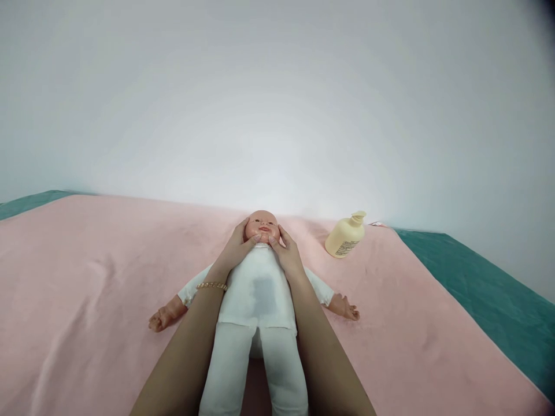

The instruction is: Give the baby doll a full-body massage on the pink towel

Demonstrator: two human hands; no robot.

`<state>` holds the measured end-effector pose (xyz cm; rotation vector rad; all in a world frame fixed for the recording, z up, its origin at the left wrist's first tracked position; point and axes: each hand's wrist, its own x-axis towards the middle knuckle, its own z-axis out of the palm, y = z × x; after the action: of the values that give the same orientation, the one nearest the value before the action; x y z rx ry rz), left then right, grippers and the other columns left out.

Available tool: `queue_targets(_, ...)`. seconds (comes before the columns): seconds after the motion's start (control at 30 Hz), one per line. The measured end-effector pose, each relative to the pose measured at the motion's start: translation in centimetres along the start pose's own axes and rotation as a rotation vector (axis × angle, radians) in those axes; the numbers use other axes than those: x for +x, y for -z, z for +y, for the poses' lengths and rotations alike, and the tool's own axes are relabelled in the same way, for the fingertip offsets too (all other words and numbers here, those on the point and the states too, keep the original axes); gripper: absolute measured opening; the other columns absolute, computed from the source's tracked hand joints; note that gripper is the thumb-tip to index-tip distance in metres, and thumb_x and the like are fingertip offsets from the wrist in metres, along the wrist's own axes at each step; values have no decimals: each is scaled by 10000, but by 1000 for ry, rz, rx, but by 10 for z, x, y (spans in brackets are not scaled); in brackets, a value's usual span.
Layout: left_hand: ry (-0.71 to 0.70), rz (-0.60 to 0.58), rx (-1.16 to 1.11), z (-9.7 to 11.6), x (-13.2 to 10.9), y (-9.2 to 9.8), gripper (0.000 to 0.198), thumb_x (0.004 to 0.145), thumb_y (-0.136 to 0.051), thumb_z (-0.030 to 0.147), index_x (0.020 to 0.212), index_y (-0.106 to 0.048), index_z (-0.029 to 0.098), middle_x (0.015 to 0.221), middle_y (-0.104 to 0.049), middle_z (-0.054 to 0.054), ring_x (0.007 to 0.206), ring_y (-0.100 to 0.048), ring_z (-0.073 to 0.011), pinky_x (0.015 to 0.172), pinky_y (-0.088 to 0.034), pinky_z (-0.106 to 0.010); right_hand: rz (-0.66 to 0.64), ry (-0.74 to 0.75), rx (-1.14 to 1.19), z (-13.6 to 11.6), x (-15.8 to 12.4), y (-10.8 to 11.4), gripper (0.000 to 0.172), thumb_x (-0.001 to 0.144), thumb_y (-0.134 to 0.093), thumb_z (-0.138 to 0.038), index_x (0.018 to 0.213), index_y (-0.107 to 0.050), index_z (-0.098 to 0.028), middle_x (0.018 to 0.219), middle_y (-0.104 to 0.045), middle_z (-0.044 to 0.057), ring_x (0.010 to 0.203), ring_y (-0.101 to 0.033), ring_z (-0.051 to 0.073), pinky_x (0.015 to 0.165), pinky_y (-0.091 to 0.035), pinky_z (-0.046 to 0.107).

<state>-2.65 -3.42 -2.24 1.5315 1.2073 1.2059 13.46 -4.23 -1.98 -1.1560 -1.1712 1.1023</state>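
A baby doll (pixel 258 289) in a white suit lies on its back on a pink blanket (pixel 87 277), arms spread, head away from me. My left hand (pixel 236 245) cups the left side of the doll's head, its thumb on the chin and its fingers up along the cheek. My right hand (pixel 286 249) cups the other side in the same way, thumb near the chin. Both hands lie against the head with their fingers curved around it. A gold bracelet (pixel 212 285) circles my left wrist.
A cream pump bottle (pixel 346 236) lies tilted on the blanket to the right of the doll's head. A green sheet (pixel 485 289) shows beyond the blanket at the right and far left. A plain pale wall (pixel 277 104) rises behind.
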Motion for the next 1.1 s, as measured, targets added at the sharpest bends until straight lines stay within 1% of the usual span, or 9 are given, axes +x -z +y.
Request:
queue_targets(0.2, -40, -8, 59, 4, 0, 2, 650, 892, -500, 467, 1455, -323, 196, 1520, -354, -127, 1363, -391, -270, 1105, -349, -417, -37, -8, 82, 7, 3, 3, 813, 727, -702, -531, 1405, -450, -159, 1404, -516, 97, 1261, -528, 248, 1069, -422, 377)
queue_targets(0.3, -56, -15, 68, 6, 0, 2, 648, 907, -462, 480, 1459, -319, 172, 1534, -329, -129, 1391, -345, -268, 1133, -307, -416, -65, -12, 175, 13, 6, 4, 786, 745, -693, -515, 1412, -442, -182, 1390, -533, 82, 1241, -548, 236, 1065, -427, 378)
queue_targets(0.37, -47, -17, 83, 7, 0, 2, 653, 919, -436, 469, 1467, -298, 144, 1546, -301, -137, 1416, -297, -260, 1155, -262, -410, -57, -22, 217, 17, 8, 4, 772, 745, -698, -487, 1410, -445, -186, 1376, -547, 80, 1230, -558, 233, 1064, -428, 383)
queue_targets(0.5, -45, -21, 88, 9, -1, 1, 660, 932, -402, 469, 1470, -276, 109, 1556, -271, -152, 1434, -254, -249, 1173, -215, -399, -43, -24, 239, 22, 11, 4, 738, 752, -689, -463, 1398, -461, -186, 1361, -561, 76, 1212, -573, 233, 1068, -422, 403)
queue_targets(0.67, -37, -10, 82, 12, -2, 1, 628, 941, -371, 501, 1463, -306, 157, 1553, -295, -118, 1433, -259, -242, 1169, -225, -402, -56, -25, 251, 23, 11, 4, 737, 760, -682, -480, 1399, -457, -189, 1369, -555, 75, 1233, -556, 228, 1073, -415, 395)
queue_targets(0.8, 20, 9, 50, 14, -3, 2, 622, 952, -314, 529, 1460, -323, 169, 1547, -310, -112, 1418, -298, -232, 1159, -249, -393, -74, -28, 224, 13, 7, 3, 765, 775, -666, -523, 1407, -441, -156, 1387, -534, 96, 1254, -537, 231, 1079, -412, 382)
queue_targets(0.93, -1, -4, 63, 10, -2, 1, 681, 910, -431, 547, 1468, -297, 181, 1554, -291, -122, 1424, -283, -243, 1156, -249, -397, -40, -33, 52, -2, -1, 2, 770, 749, -700, -524, 1399, -460, -187, 1402, -521, 79, 1291, -498, 247, 1088, -403, 378)
queue_targets(1.0, -12, -9, 46, 6, -1, 0, 762, 864, -526, 546, 1475, -272, 167, 1541, -307, -146, 1400, -329, -261, 1133, -296, -401, -25, -41, 8, -5, -3, 0, 818, 726, -728, -496, 1421, -429, -185, 1406, -516, 90, 1272, -517, 257, 1073, -420, 381)
queue_targets(1.1, -39, -11, 21, -1, 1, -2, 841, 795, -630, 540, 1467, -279, 176, 1520, -340, -155, 1362, -390, -274, 1092, -359, -391, -28, -23, -23, -4, -4, -2, 879, 704, -753, -441, 1450, -372, -177, 1422, -495, 102, 1236, -549, 256, 1055, -438, 384)
